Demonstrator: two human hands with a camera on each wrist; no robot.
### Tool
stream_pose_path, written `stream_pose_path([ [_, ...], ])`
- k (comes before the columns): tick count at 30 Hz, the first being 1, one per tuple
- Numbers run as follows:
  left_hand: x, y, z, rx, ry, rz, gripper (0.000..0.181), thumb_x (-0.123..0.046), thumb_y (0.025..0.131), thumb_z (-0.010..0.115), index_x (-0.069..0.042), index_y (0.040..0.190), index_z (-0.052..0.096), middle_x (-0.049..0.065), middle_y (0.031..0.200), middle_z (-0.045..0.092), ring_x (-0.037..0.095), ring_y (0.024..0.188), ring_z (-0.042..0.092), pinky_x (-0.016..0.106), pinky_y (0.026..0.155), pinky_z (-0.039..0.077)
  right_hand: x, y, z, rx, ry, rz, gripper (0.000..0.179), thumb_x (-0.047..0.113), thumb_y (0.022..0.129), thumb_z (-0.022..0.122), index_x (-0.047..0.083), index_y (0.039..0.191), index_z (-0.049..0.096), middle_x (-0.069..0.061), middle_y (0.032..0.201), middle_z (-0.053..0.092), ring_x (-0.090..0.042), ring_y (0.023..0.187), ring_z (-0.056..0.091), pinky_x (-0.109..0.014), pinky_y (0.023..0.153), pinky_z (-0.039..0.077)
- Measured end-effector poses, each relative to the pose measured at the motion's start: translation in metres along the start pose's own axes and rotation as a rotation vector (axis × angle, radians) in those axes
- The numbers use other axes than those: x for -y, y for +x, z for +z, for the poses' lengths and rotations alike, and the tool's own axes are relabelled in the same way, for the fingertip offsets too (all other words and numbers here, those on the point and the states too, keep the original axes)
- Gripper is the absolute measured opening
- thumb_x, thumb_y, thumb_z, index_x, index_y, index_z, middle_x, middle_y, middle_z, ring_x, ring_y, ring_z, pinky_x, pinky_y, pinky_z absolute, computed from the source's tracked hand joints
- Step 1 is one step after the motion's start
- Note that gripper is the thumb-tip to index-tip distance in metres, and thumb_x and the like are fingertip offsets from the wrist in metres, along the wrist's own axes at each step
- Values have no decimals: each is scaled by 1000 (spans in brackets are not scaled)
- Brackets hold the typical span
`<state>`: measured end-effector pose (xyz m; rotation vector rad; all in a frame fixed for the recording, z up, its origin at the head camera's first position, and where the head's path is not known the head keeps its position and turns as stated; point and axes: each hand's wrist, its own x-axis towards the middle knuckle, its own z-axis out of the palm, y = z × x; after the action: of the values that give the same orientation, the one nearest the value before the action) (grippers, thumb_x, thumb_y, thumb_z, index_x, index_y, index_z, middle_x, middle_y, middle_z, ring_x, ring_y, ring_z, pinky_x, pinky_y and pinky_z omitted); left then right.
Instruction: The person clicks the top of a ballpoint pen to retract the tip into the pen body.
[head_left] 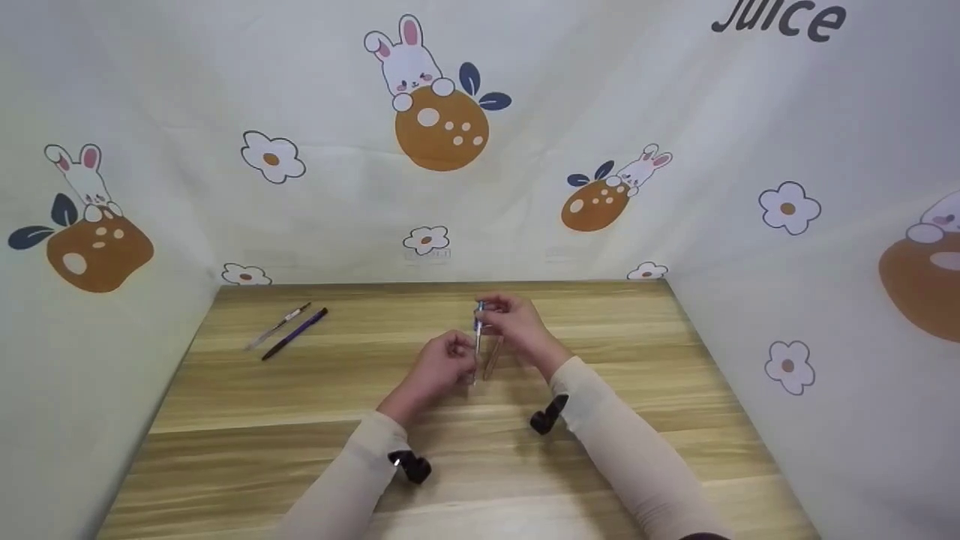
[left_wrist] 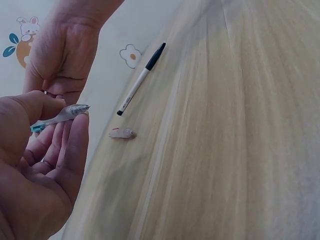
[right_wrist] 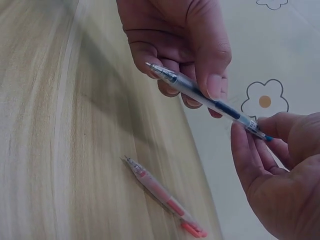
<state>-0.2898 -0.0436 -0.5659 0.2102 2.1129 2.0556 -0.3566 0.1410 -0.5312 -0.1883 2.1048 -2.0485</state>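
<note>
Both hands hold one clear-barrelled click pen (right_wrist: pixel 197 95) with dark blue ink and a blue push button. My left hand (head_left: pixel 444 361) pinches its front half between thumb and fingers, and the bare writing tip sticks out past them in the right wrist view. At the far end, my right hand (head_left: pixel 517 319) grips the barrel by the button. In the head view the pen (head_left: pixel 478 330) runs lengthwise between the hands. Below them on the table lies a pink clear pen (right_wrist: pixel 162 192), with a coral button and its tip out.
On the wooden table (head_left: pixel 300 465), at the back left, a clear slim pen (head_left: pixel 277 327) lies beside a purple-and-black pen (head_left: pixel 295 334). A white pen (left_wrist: pixel 142 80) with a black cap shows in the left wrist view. Patterned cloth (head_left: pixel 337 202) encloses the table's back and sides.
</note>
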Motion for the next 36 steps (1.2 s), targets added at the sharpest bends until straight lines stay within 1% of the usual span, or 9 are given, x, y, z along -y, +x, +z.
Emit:
stream_pose_path([
  [6,0,-2,3,13,26,-7,20,3,96,72,2,114,65,5,99,68,16,86,65,26,72,58,5,-5,-3,53,-66,-19,30,3,103,74,2,133,75,-13,115,73,-24,102,76,-40,92,66],
  [11,1,-1,8,40,-25,-34,20,4,96,75,1,112,63,5,96,68,15,85,67,30,73,62,7,-9,-7,85,-88,-43,31,1,103,73,2,134,74,-12,115,72,-24,103,75,-40,93,65],
  [14,2,-1,12,52,-30,-35,21,2,96,77,0,111,62,7,96,69,16,85,68,32,73,64,7,-13,-11,93,-103,-62,33,1,102,73,4,134,75,-12,115,72,-24,103,76,-38,91,65],
  [17,2,-2,15,54,-23,-18,21,5,94,76,0,110,62,9,97,69,16,85,68,30,73,63,9,-18,-13,105,-97,-78,33,0,103,73,3,136,74,-12,115,72,-23,103,75,-37,91,65],
  [20,0,-3,16,58,-17,-1,21,8,93,74,0,109,63,9,98,69,16,85,68,29,73,61,11,-22,-14,118,-84,-100,33,0,104,72,1,137,73,-12,115,73,-22,104,74,-39,92,65],
  [26,-3,-5,18,72,-26,23,19,7,95,74,-1,108,62,5,97,66,16,85,64,28,71,61,15,-31,-18,118,-87,-162,32,1,104,74,2,136,75,-13,114,74,-22,103,74,-42,94,65],
  [29,-3,-5,19,77,0,57,19,6,94,75,-1,107,63,3,95,64,14,83,62,26,68,59,17,-35,-19,113,-87,-195,31,1,104,74,2,135,75,-15,115,74,-22,102,74,-40,92,65],
  [33,-3,-7,20,80,37,103,19,6,93,76,0,106,63,2,93,62,13,82,60,24,66,56,18,-39,-20,109,-78,-218,30,1,104,75,1,134,76,-19,116,74,-20,102,73,-36,91,65],
  [36,-4,-8,20,84,39,119,19,8,93,75,0,105,62,2,93,62,14,82,60,24,67,56,19,-42,-21,113,-77,-230,30,2,104,75,0,135,75,-20,117,75,-19,102,73,-34,91,65],
])
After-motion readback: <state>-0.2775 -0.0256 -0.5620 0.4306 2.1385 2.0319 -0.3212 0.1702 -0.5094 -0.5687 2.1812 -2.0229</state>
